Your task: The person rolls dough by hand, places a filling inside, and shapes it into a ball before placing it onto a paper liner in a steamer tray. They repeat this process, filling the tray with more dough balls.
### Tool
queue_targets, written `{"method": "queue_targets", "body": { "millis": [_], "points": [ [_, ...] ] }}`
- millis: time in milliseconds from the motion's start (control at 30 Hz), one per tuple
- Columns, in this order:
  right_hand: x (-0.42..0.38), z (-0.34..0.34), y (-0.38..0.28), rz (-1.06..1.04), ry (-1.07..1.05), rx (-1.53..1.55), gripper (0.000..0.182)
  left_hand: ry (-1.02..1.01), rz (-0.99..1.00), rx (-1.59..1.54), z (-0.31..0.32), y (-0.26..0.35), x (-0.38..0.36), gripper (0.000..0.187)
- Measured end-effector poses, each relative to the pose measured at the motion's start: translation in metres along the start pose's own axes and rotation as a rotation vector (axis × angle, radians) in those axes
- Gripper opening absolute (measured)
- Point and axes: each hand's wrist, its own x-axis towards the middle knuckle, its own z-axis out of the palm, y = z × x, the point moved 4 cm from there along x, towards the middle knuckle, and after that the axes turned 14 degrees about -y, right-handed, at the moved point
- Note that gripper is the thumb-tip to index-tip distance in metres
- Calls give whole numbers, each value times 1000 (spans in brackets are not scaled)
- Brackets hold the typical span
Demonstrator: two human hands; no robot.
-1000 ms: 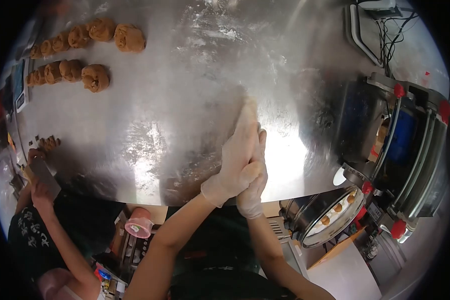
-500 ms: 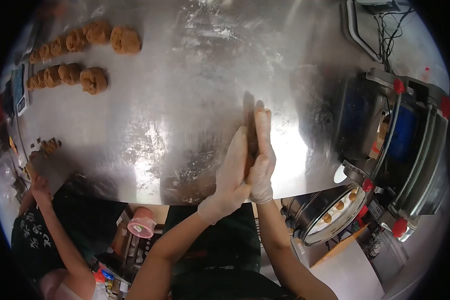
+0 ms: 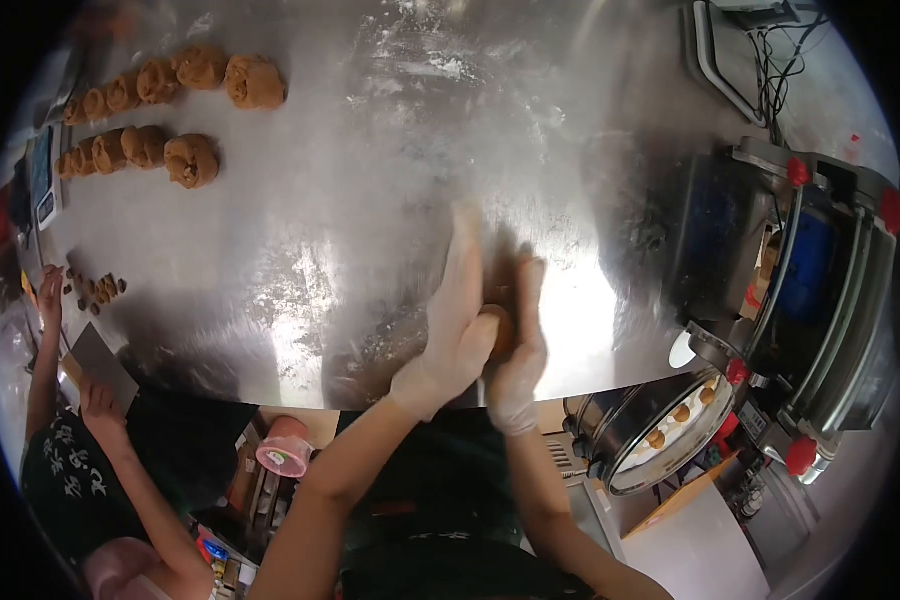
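A brown dough ball (image 3: pixel 500 332) sits between my two palms, partly hidden by them. My left hand (image 3: pixel 452 325), in a clear glove, presses it from the left with its fingers stretched out away from me and its thumb over the ball. On the other side, my gloved right hand (image 3: pixel 523 345) lies against the ball with straight fingers, somewhat blurred by motion. Both hands are above the near part of the steel table (image 3: pixel 370 230). At the far left, brown dough lumps (image 3: pixel 255 82) stand in two rows.
A co-worker's hand (image 3: pixel 100 402) holds a flat scraper (image 3: pixel 102 362) at the left, near small dough pieces (image 3: pixel 100 288). A scale (image 3: pixel 45 190) lies by the left edge. On the right are a roller machine (image 3: pixel 820 300) and a round steamer (image 3: pixel 660 440) holding dough balls.
My hands have slid against each other: the left has moved farther forward, the right back toward me. More of the dough ball shows. The co-worker's far hand has reached to the small pieces.
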Motion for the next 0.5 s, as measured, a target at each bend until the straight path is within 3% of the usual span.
{"method": "queue_targets", "body": {
  "millis": [100, 133, 233, 300, 433, 500],
  "points": [
    [6, 3, -13, 26, -31, 0, 80, -106, -41, -64, 20, -3, -3, 101],
    [15, -6, -15, -18, -77, -7, 80, -121, -83, 76, 23, -7, -13, 100],
    [12, -10, -15, -16, -9, 15, 82, -63, -18, -146, 24, 1, -45, 97],
    [6, -8, -10, -16, 24, 31, 84, 9, -33, -27, 13, -7, -27, 96],
    [-1, 1, 2, -36, -41, 9, 76, -136, -23, -89, 22, -11, -5, 94],
    [17, -10, -9, -59, -55, -31, 76, -145, -58, -29, 27, -6, -32, 92]
  ]
}}
